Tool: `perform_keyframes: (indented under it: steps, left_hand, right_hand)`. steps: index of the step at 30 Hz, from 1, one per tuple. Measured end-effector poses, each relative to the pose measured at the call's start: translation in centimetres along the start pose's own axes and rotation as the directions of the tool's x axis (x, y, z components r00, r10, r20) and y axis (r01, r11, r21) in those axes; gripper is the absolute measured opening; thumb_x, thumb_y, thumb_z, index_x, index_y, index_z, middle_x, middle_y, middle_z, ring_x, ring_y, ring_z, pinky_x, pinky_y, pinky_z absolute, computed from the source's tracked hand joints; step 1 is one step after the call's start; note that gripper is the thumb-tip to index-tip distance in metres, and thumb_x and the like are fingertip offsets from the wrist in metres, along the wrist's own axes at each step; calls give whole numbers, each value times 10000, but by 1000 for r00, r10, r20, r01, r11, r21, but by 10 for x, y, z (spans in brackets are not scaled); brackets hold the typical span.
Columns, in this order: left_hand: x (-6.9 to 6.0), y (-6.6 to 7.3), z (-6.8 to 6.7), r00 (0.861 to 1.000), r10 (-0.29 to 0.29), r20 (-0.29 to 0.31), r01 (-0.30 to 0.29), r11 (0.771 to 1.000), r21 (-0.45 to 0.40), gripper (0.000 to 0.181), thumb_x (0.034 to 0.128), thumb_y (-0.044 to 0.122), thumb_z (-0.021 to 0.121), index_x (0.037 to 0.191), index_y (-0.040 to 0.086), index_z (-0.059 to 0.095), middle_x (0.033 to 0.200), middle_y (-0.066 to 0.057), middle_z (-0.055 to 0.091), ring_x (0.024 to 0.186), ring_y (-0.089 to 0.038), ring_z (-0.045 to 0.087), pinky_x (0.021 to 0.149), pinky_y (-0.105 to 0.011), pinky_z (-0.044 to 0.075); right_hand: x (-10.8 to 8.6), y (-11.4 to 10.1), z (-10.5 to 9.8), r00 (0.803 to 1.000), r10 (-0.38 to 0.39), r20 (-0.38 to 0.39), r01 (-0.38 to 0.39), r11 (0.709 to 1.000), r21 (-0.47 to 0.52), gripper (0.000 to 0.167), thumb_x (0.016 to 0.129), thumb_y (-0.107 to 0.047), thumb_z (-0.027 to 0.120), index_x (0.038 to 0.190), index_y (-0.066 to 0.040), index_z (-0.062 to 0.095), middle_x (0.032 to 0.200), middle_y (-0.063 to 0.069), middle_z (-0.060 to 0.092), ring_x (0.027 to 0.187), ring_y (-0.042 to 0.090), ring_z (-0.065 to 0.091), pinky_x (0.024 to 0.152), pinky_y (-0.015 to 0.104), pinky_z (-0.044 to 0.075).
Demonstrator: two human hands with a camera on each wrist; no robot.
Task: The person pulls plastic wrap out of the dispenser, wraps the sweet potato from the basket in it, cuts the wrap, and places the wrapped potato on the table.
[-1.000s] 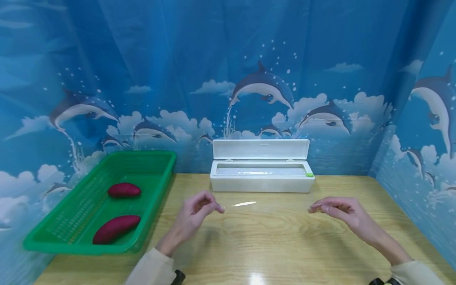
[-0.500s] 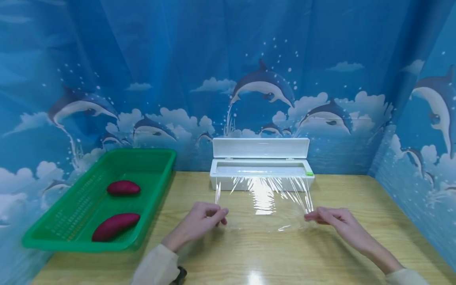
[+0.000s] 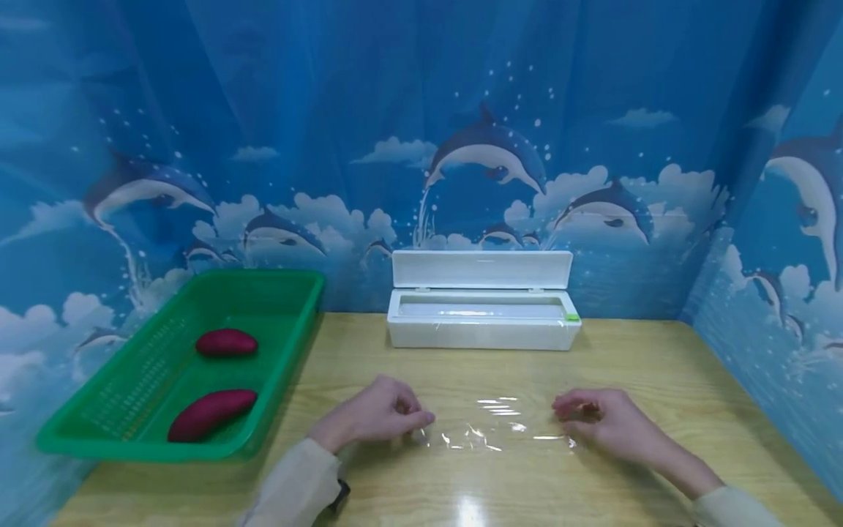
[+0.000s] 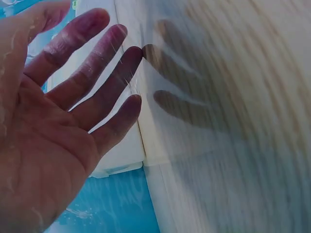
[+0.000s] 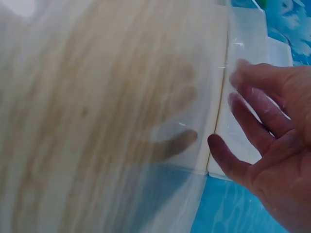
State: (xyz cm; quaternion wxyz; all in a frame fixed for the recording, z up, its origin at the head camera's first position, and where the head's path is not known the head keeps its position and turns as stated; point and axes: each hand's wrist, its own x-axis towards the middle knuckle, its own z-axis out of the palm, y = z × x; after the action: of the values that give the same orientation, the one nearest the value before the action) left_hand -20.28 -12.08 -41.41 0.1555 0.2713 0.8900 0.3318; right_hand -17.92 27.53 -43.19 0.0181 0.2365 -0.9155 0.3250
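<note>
Head view, from the left: see two potatoes (image 3: 227,342) bare in the basket (image 3: 138,451), judge as not yet dealt with. Next, find the left hand (image 3: 377,415) at one edge of the film (image 3: 498,407), fingers spread in the left wrist view; cannot tell whether pinching. Between both hands, see the film over the table (image 3: 395,487), before the open box (image 3: 482,336); judge as drawn out, unsure whether cut free. Last, find the right hand (image 3: 611,426) opposite, fingers loosely bent; again cannot tell whether gripping.
</note>
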Motion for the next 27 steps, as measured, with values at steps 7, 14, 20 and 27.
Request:
perform_keyframes:
  steps: [7, 14, 20, 27]
  left_hand:
    - [1, 1, 0, 999, 21, 41, -24, 996, 83, 345, 925, 494, 687, 674, 257, 699, 1082, 136, 723, 1075, -98, 639, 1017, -447, 511]
    - [-1, 1, -5, 998, 0, 64, 0, 1000, 6, 247, 909, 500, 699, 757, 307, 718, 1204, 83, 691, 1201, -220, 598, 1061, -591, 453]
    - [-1, 2, -7, 997, -10, 83, 15, 998, -67, 249, 908, 488, 699, 787, 276, 746, 1178, 114, 687, 1209, -204, 582, 1038, -578, 470]
    - [-11, 8, -5, 998, -17, 56, 13, 998, 65, 241, 913, 536, 684, 817, 324, 745, 1174, 104, 697, 1188, -212, 607, 1043, -563, 478]
  right_hand:
    - [-2, 1, 10, 984, -156, -80, 136, 966, -220, 373, 697, -109, 903, 1014, -251, 768, 1153, -7, 734, 1058, 245, 680, 882, 405, 587]
    - [-1, 4, 6, 987, -156, -48, 135, 947, -293, 461, 713, -206, 909, 1148, -199, 755, 1239, 36, 681, 1116, 313, 637, 898, 496, 551]
    - [2, 3, 2, 990, -137, 38, 142, 943, -301, 457, 759, -201, 869, 1195, -165, 738, 1267, 78, 664, 1142, 324, 632, 932, 536, 549]
    - [-2, -1, 1, 988, -116, 104, 146, 921, -361, 460, 824, -238, 814, 1266, -167, 708, 1351, 159, 635, 1221, 432, 601, 901, 695, 521]
